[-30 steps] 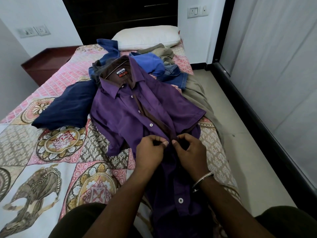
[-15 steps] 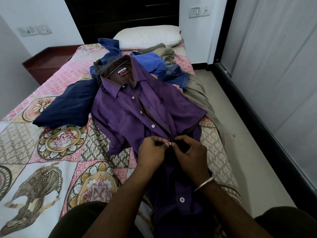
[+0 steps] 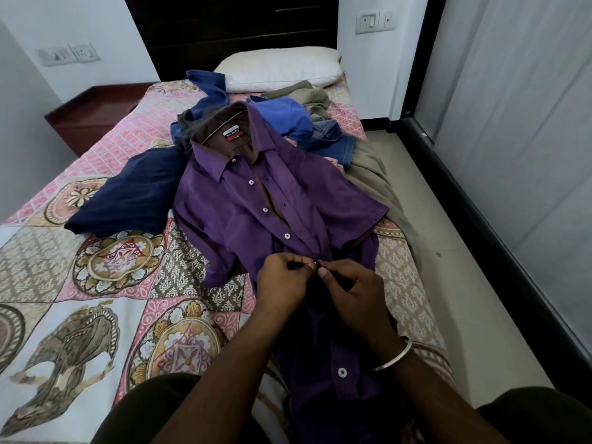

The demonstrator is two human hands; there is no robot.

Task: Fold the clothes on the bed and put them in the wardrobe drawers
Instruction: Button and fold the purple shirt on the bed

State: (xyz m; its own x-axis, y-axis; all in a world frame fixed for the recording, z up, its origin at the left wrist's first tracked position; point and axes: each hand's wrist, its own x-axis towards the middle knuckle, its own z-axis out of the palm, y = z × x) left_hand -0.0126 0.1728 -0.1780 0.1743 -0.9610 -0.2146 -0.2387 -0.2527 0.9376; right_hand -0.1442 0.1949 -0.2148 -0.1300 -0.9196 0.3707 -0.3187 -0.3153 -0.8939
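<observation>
While our left hand (image 3: 282, 283) and right hand (image 3: 352, 291) meet fingertip to fingertip, both pinch the front placket of the purple shirt (image 3: 256, 203), which lies face up along the right half of the bed (image 3: 80, 283) with its collar toward twelve o'clock. We see white buttons running down the placket, one of them below our hands at six o'clock. Inside the collar sits a neck label (image 3: 233, 134), white over red, with dark lettering too small for us to read. A metal bangle (image 3: 395, 355) rings our right wrist.

Behind the shirt we find the other clothes: a navy garment (image 3: 128, 200) at ten o'clock, a blue garment (image 3: 285, 118) and denim (image 3: 333, 142) at one o'clock, and khaki trousers (image 3: 374, 187) trailing down the bed's right edge at two o'clock. A white pillow (image 3: 282, 68) rests at the head of the bed, at twelve o'clock.

We kneel over a quilt printed with pink, tan and grey medallions and an elephant figure at eight o'clock. Dark wooden panelling (image 3: 230, 27) stands behind the pillow, a reddish bedside unit (image 3: 89, 120) sits at ten o'clock, switch plates (image 3: 374, 22) hang on the white walls, and pale tile floor (image 3: 464, 251) runs along the right beside grey panels.
</observation>
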